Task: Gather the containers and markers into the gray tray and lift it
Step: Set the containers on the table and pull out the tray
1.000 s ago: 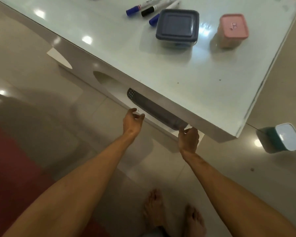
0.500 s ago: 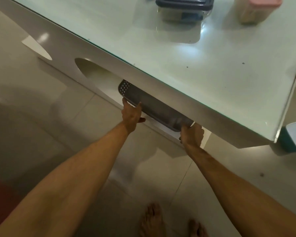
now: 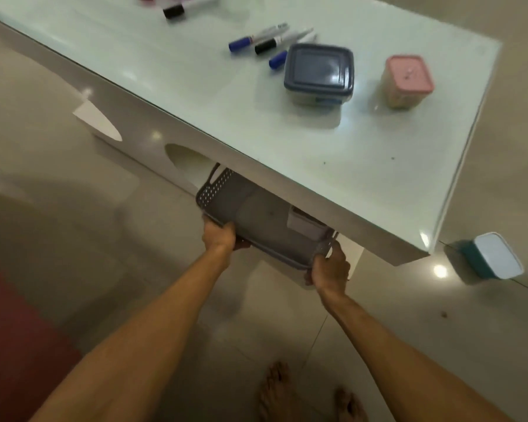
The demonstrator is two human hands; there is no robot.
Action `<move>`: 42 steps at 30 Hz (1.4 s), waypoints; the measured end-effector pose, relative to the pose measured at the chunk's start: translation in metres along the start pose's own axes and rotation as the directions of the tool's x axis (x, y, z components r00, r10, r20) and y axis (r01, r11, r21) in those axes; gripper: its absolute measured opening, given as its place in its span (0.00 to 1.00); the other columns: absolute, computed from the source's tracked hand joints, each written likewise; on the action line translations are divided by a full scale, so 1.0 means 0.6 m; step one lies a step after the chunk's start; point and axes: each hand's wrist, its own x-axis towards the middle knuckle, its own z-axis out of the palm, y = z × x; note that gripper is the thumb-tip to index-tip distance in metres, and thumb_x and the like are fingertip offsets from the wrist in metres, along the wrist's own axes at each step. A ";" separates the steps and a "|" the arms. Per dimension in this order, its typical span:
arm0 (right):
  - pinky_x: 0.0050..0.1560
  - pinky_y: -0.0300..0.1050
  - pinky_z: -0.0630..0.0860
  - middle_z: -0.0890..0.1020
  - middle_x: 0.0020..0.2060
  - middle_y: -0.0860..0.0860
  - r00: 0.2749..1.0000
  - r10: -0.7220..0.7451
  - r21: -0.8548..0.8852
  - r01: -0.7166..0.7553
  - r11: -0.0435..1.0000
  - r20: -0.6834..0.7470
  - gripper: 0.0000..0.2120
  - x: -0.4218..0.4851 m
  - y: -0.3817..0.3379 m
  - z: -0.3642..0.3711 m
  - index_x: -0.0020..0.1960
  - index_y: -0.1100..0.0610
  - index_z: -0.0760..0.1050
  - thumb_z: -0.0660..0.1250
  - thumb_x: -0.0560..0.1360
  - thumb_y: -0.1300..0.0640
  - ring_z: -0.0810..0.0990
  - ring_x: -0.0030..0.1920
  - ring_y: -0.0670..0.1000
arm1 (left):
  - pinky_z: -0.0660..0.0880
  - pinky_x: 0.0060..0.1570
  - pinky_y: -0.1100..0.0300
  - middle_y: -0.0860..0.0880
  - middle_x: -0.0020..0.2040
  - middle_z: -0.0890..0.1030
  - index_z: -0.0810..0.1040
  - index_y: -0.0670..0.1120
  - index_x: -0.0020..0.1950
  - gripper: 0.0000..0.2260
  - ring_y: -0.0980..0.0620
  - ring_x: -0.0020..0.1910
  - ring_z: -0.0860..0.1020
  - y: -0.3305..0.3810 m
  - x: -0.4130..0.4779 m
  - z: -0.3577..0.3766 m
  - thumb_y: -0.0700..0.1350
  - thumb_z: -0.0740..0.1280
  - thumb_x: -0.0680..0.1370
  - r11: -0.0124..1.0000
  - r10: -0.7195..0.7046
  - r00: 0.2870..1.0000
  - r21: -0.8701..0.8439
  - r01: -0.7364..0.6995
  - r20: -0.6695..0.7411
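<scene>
1. Right now your left hand (image 3: 219, 237) grips the near left corner of the gray tray (image 3: 256, 214), fingers curled under its rim.
2. Your right hand (image 3: 329, 268) clamps the tray's near right corner in the same way, so both hands are closed on the tray.
3. That tray sits partly under the bench (image 3: 287, 153), below its near edge, with its far part hidden beneath the top; its perforated left wall and handle slot show.
4. A small pale object lies inside the tray toward its right side; you cannot tell what it is.
5. On the bench top, the gray-lidded container (image 3: 319, 74) stands toward the far right, and the pink-lidded container (image 3: 407, 80) stands to its right, apart from it and nearer the bench's right edge.
6. Three markers lie just left of the gray-lidded container: a blue-capped marker (image 3: 256, 38), a black-capped marker (image 3: 275, 44) and a second blue-capped marker (image 3: 282, 56) whose cap nearly touches the container.
7. Another black-capped marker (image 3: 186, 6) lies at the far edge of the bench, well apart from the rest.
8. A teal container with a white lid (image 3: 488, 257) rests on the floor (image 3: 73, 208), just past the bench's near right corner.
9. Your bare feet (image 3: 311, 394) stand on the floor tiles, and a red mat (image 3: 16, 336) lies to your left.
</scene>
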 end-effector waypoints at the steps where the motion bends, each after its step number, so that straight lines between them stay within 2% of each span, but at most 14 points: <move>1: 0.26 0.42 0.80 0.84 0.47 0.60 1.000 0.003 -0.007 -0.002 1.000 0.025 0.18 -0.028 -0.007 -0.006 0.73 0.51 0.67 0.57 0.85 0.57 0.84 0.31 0.55 | 0.83 0.30 0.47 0.38 0.64 0.78 0.64 0.53 0.73 0.26 0.33 0.48 0.84 0.004 -0.023 -0.021 0.38 0.68 0.79 1.000 0.000 1.000 0.001 0.000 -0.015; 4: 0.25 0.42 0.78 0.82 0.50 0.62 0.995 0.025 -0.035 -0.022 0.999 0.092 0.19 -0.106 -0.020 -0.020 0.71 0.55 0.68 0.58 0.82 0.65 0.81 0.30 0.54 | 0.83 0.28 0.45 0.38 0.63 0.77 0.66 0.49 0.72 0.25 0.33 0.47 0.84 0.016 -0.084 -0.083 0.35 0.68 0.77 1.000 0.011 0.998 0.015 -0.010 -0.058; 7: 0.27 0.45 0.80 0.82 0.49 0.62 0.992 0.033 -0.078 -0.024 0.997 0.125 0.14 -0.178 -0.034 -0.029 0.66 0.59 0.71 0.59 0.81 0.65 0.83 0.31 0.54 | 0.83 0.33 0.38 0.37 0.64 0.77 0.67 0.47 0.70 0.23 0.32 0.48 0.83 0.027 -0.137 -0.143 0.33 0.65 0.77 1.000 0.009 0.995 0.031 -0.006 -0.096; 10: 0.27 0.47 0.82 0.83 0.47 0.60 0.989 0.010 -0.081 0.002 0.997 0.147 0.11 -0.241 -0.052 -0.032 0.62 0.59 0.73 0.59 0.81 0.65 0.84 0.31 0.57 | 0.81 0.30 0.38 0.36 0.64 0.77 0.66 0.46 0.72 0.26 0.30 0.51 0.82 0.034 -0.182 -0.196 0.30 0.63 0.76 1.000 -0.003 0.992 0.023 0.006 -0.124; 12: 0.27 0.48 0.82 0.83 0.47 0.60 0.987 -0.002 -0.087 0.016 0.996 0.159 0.11 -0.280 -0.066 -0.035 0.61 0.59 0.73 0.59 0.81 0.65 0.85 0.30 0.57 | 0.83 0.35 0.38 0.36 0.65 0.76 0.65 0.46 0.73 0.27 0.30 0.52 0.82 0.044 -0.210 -0.229 0.29 0.62 0.76 1.000 -0.013 0.990 0.003 0.014 -0.140; 14: 0.24 0.46 0.80 0.83 0.46 0.61 0.986 -0.006 -0.091 0.021 0.996 0.168 0.13 -0.313 -0.079 -0.037 0.62 0.59 0.73 0.58 0.80 0.66 0.84 0.27 0.56 | 0.82 0.39 0.38 0.36 0.66 0.75 0.65 0.46 0.73 0.26 0.29 0.54 0.81 0.055 -0.237 -0.257 0.29 0.62 0.76 1.000 -0.013 0.988 -0.011 0.011 -0.151; 16: 0.22 0.45 0.78 0.83 0.44 0.61 0.986 -0.009 -0.084 0.024 0.996 0.168 0.14 -0.346 -0.093 -0.040 0.62 0.59 0.73 0.57 0.79 0.67 0.83 0.24 0.56 | 0.81 0.34 0.41 0.37 0.66 0.75 0.65 0.45 0.72 0.25 0.29 0.54 0.80 0.071 -0.266 -0.284 0.28 0.61 0.77 1.000 0.005 0.988 -0.015 -0.007 -0.157; 18: 0.22 0.49 0.80 0.83 0.42 0.62 0.987 -0.024 -0.074 0.037 0.997 0.162 0.14 -0.377 -0.108 -0.044 0.59 0.60 0.74 0.56 0.77 0.67 0.82 0.23 0.57 | 0.79 0.27 0.45 0.37 0.66 0.75 0.66 0.45 0.71 0.25 0.30 0.54 0.81 0.089 -0.291 -0.306 0.28 0.61 0.76 0.999 0.028 0.987 -0.018 -0.031 -0.158; 22: 0.24 0.53 0.81 0.83 0.45 0.62 0.987 -0.064 -0.051 0.072 0.996 0.148 0.12 -0.423 -0.140 -0.057 0.57 0.59 0.72 0.56 0.76 0.66 0.82 0.23 0.56 | 0.79 0.26 0.47 0.37 0.65 0.76 0.65 0.46 0.72 0.25 0.30 0.53 0.81 0.122 -0.334 -0.337 0.29 0.61 0.76 0.997 0.070 0.984 -0.012 -0.073 -0.162; 27: 0.23 0.49 0.81 0.83 0.44 0.61 0.981 -0.141 -0.032 0.147 0.989 0.135 0.15 -0.455 -0.183 -0.080 0.61 0.60 0.72 0.57 0.76 0.67 0.81 0.21 0.52 | 0.80 0.22 0.46 0.37 0.65 0.76 0.66 0.46 0.71 0.25 0.31 0.51 0.82 0.158 -0.379 -0.362 0.30 0.62 0.76 0.990 0.129 0.977 -0.038 -0.137 -0.169; 31: 0.21 0.41 0.76 0.84 0.45 0.62 0.972 -0.202 -0.018 0.205 0.979 0.121 0.17 -0.461 -0.211 -0.097 0.66 0.59 0.71 0.58 0.79 0.66 0.81 0.21 0.50 | 0.79 0.21 0.48 0.38 0.64 0.76 0.67 0.45 0.70 0.25 0.33 0.45 0.83 0.183 -0.401 -0.361 0.30 0.64 0.75 0.978 0.175 0.970 -0.081 -0.191 -0.169; 37: 0.24 0.45 0.80 0.84 0.42 0.62 0.957 -0.264 -0.013 0.268 0.963 0.121 0.17 -0.426 -0.247 -0.107 0.65 0.59 0.71 0.58 0.78 0.67 0.83 0.24 0.54 | 0.81 0.24 0.46 0.38 0.63 0.77 0.68 0.45 0.69 0.25 0.33 0.44 0.83 0.217 -0.381 -0.337 0.30 0.66 0.73 0.961 0.227 0.962 -0.128 -0.247 -0.152; 40: 0.26 0.52 0.82 0.84 0.39 0.61 0.947 -0.296 0.006 0.297 0.955 0.127 0.14 -0.385 -0.267 -0.098 0.62 0.61 0.71 0.58 0.77 0.68 0.84 0.26 0.57 | 0.83 0.33 0.40 0.35 0.62 0.78 0.68 0.44 0.69 0.25 0.34 0.40 0.84 0.239 -0.340 -0.313 0.29 0.63 0.74 0.959 0.235 0.964 -0.132 -0.251 -0.127; 42: 0.26 0.53 0.83 0.84 0.40 0.62 0.945 -0.301 0.018 0.301 0.953 0.128 0.14 -0.347 -0.281 -0.085 0.60 0.61 0.72 0.58 0.76 0.68 0.84 0.26 0.57 | 0.83 0.39 0.38 0.35 0.61 0.78 0.68 0.44 0.69 0.24 0.35 0.38 0.83 0.256 -0.301 -0.292 0.29 0.62 0.74 0.960 0.235 0.965 -0.130 -0.250 -0.118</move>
